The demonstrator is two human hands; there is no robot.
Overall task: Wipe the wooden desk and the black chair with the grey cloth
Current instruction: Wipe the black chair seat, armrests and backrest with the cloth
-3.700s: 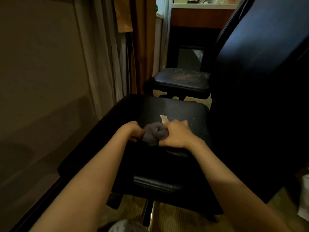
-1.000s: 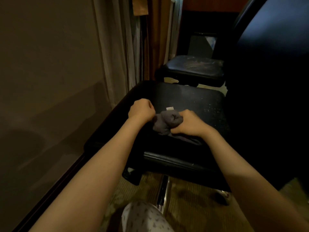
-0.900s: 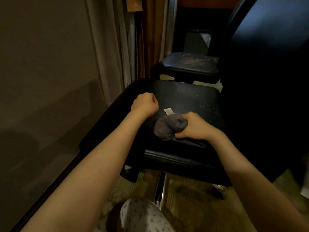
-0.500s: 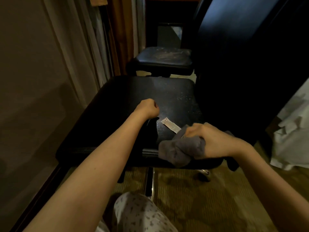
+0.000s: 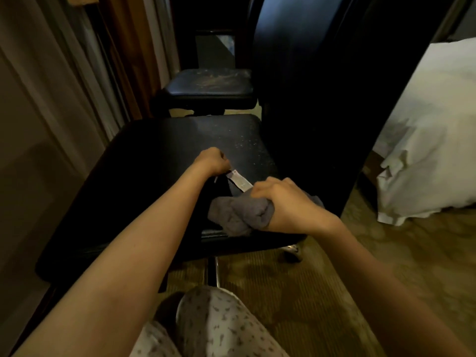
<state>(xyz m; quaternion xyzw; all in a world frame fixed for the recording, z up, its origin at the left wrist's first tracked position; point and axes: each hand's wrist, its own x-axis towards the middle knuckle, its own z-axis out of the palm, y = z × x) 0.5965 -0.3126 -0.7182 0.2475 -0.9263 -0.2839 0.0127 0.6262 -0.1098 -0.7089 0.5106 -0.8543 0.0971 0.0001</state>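
Observation:
The black chair's seat (image 5: 154,155) lies in front of me, with its tall backrest (image 5: 322,86) on the right. The grey cloth (image 5: 239,212) is bunched at the seat's front right edge, and my right hand (image 5: 286,202) is closed around it. A white label (image 5: 239,181) on the cloth runs from that hand up to my left hand (image 5: 212,161). My left hand is a fist on the seat, pinching the cloth's edge at the label's far end. No wooden desk is in view.
A second black padded seat (image 5: 208,83) stands just behind the chair. Curtains (image 5: 77,73) and a wall close off the left. A bed with white sheets (image 5: 432,150) is at the right. Patterned carpet (image 5: 309,292) and my knee (image 5: 213,323) fill the foreground.
My right hand has dragged the bunched cloth from the seat's middle to its front right edge, away from the left hand, which stayed put. The view swung right, so the bed appears.

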